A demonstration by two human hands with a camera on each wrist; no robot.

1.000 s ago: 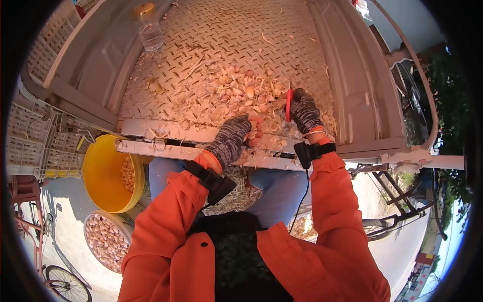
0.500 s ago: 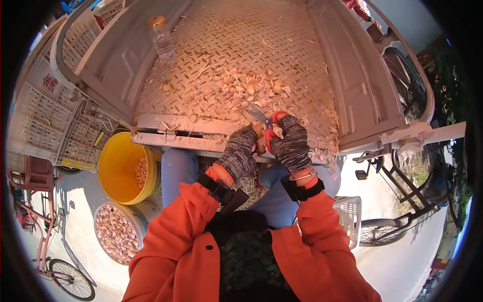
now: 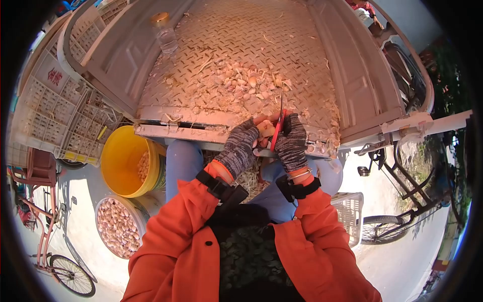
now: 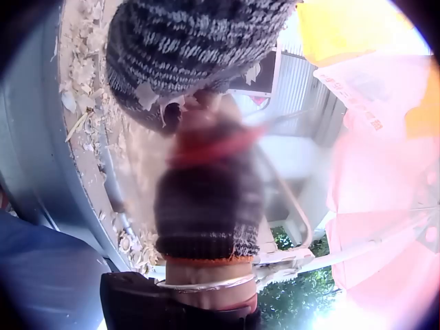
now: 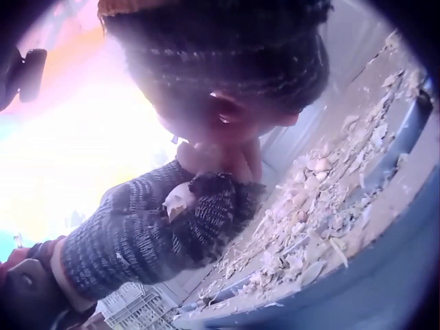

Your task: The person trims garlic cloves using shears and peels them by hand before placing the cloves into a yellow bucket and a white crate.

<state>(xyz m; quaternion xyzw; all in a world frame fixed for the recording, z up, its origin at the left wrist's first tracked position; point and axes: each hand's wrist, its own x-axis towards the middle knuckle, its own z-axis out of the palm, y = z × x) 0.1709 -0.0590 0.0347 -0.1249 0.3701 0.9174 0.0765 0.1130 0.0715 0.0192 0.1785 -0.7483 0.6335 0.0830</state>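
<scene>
In the head view, both hands wear grey-black knit gloves with bare fingertips and meet over the metal edge of a truck bed [image 3: 297,30]. My left hand [image 3: 239,145] holds pale garlic [image 3: 265,128] in its fingers; whether this is one bulb or several cloves I cannot tell. Red-handled scissors [image 3: 277,132] are gripped in my right hand [image 3: 293,143], right beside the garlic, blades pointing away from the body. The left wrist view shows the scissors [image 4: 220,148] blurred across the right hand. A heap of garlic cloves [image 3: 251,83] lies just beyond the hands.
A clear jar with a gold lid [image 3: 166,38] stands at the bed's left wall. Left of the legs are a yellow bucket [image 3: 113,168] and a tub full of garlic cloves [image 3: 118,226]. Plastic crates [image 3: 55,108] stand farther left. Dry peelings [image 3: 322,138] litter the bed's edge.
My right hand has come back from beside the heap to the left hand, bringing the scissors. The blades, spread and pointing left half a second ago, now look together and point forward.
</scene>
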